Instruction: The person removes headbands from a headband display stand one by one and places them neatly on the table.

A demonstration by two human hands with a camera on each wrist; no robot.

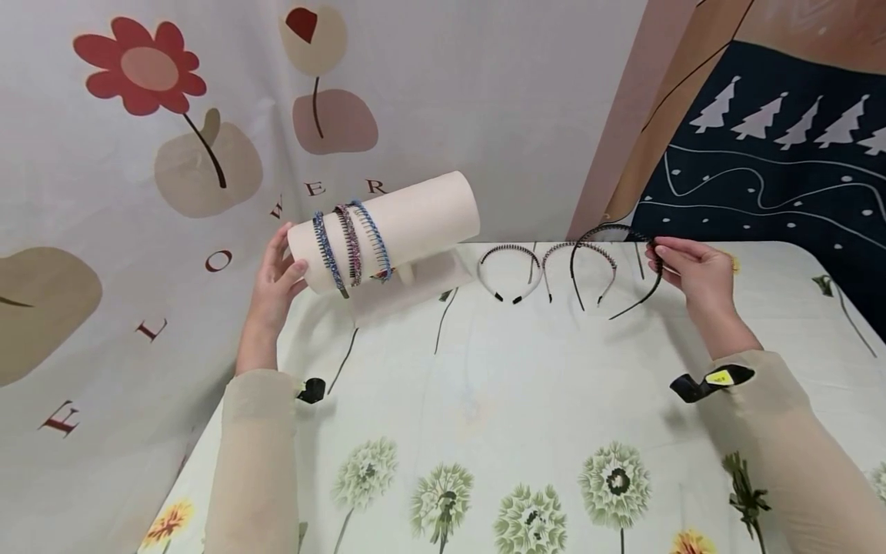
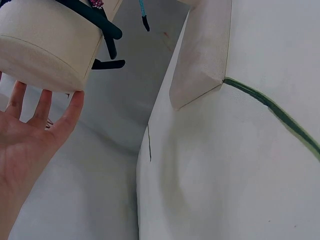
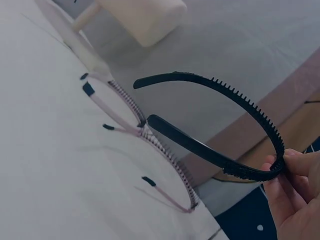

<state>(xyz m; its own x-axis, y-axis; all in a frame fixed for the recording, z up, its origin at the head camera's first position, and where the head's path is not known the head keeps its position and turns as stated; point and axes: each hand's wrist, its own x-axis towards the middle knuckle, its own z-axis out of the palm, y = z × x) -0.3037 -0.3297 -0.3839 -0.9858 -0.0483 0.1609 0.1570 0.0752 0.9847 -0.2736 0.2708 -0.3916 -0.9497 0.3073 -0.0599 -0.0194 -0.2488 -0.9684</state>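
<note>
My left hand point(image 1: 273, 296) touches the near end of a cream cylindrical headband stand point(image 1: 429, 211), its fingers point(image 2: 42, 107) spread along the end's rim. The stand's roll lies tilted, its right end higher. Around it sit several glittery toothed headbands, among them a dark blue one point(image 1: 328, 254), a pink one point(image 1: 351, 245) and a lighter blue one point(image 1: 374, 238). Off to the right, my right hand point(image 1: 702, 281) pinches a black toothed headband point(image 3: 250, 107) by its curved top, its two ends pointing away from the hand.
A white toothed headband point(image 1: 481, 277) and a pinkish one point(image 1: 547, 277) stand on the table behind the black one. The stand's flat base point(image 1: 422, 296) rests on the flowered tablecloth point(image 1: 498, 400). A printed curtain point(image 1: 484, 100) hangs close behind.
</note>
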